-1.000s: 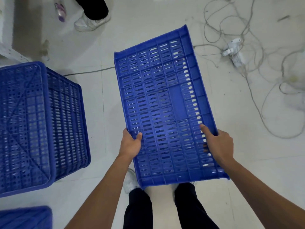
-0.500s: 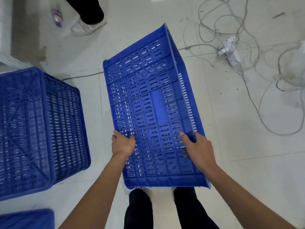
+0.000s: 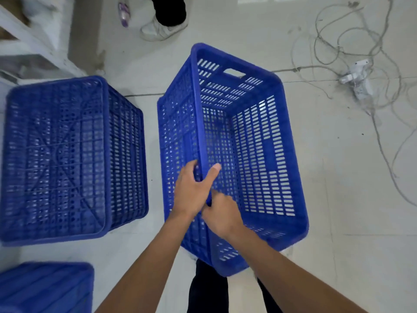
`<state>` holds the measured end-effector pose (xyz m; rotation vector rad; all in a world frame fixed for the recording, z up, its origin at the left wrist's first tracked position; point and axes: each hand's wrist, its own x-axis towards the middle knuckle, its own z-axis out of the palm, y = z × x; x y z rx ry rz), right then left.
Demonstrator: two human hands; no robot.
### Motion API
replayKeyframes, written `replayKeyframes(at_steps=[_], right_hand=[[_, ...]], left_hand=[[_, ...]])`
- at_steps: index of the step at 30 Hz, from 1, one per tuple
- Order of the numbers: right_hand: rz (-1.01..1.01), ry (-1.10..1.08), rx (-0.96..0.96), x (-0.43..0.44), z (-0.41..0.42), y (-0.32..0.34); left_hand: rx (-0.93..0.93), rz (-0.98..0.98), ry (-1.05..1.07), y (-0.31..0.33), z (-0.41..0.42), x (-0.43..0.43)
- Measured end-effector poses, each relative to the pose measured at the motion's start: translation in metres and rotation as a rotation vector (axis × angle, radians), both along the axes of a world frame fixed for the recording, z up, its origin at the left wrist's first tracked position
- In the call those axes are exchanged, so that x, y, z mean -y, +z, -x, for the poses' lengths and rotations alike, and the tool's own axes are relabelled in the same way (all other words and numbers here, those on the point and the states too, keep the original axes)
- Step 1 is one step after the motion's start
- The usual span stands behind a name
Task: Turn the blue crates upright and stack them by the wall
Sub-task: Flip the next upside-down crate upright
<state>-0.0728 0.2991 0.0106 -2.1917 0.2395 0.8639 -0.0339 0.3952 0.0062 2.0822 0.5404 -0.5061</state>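
A blue slotted crate (image 3: 259,141) is in front of me, tilted so that its open inside faces up and to the right. My left hand (image 3: 191,190) grips its raised left rim, thumb inside the crate. My right hand (image 3: 222,216) holds the same rim just below, close against the left hand. A second blue crate (image 3: 67,154) lies upside down on the floor to the left, its ribbed bottom facing up. The corner of a third blue crate (image 3: 45,288) shows at the lower left.
Another person's leg and white shoe (image 3: 162,28) stand at the top centre. Loose cables and a white power adapter (image 3: 358,80) lie on the tiled floor at the right. A white frame (image 3: 33,44) and a small purple bottle (image 3: 123,14) are at the upper left.
The crate has turned from showing me its side wall to showing its open inside. Both hands have shifted from the wall onto the left rim, close together. The view has moved right.
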Motion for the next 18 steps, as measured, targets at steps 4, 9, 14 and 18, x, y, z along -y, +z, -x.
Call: replayKeyframes(at_steps=[4,9,14,18], right_hand=[[0.026,0.066,-0.045,-0.049,-0.005,-0.013],[0.096,0.331,-0.051,-0.097,-0.016,-0.037],[0.079,0.462,-0.134,-0.111,-0.032,-0.065],[0.185,0.399,-0.131,-0.085,-0.045,-0.094]], left_hand=[[-0.006,-0.127,-0.057,-0.015,-0.006,-0.042],[-0.104,-0.252,-0.031,-0.038,-0.028,-0.083],[-0.191,-0.258,0.046,-0.072,-0.04,-0.124],[-0.246,-0.255,0.086,-0.095,-0.044,-0.147]])
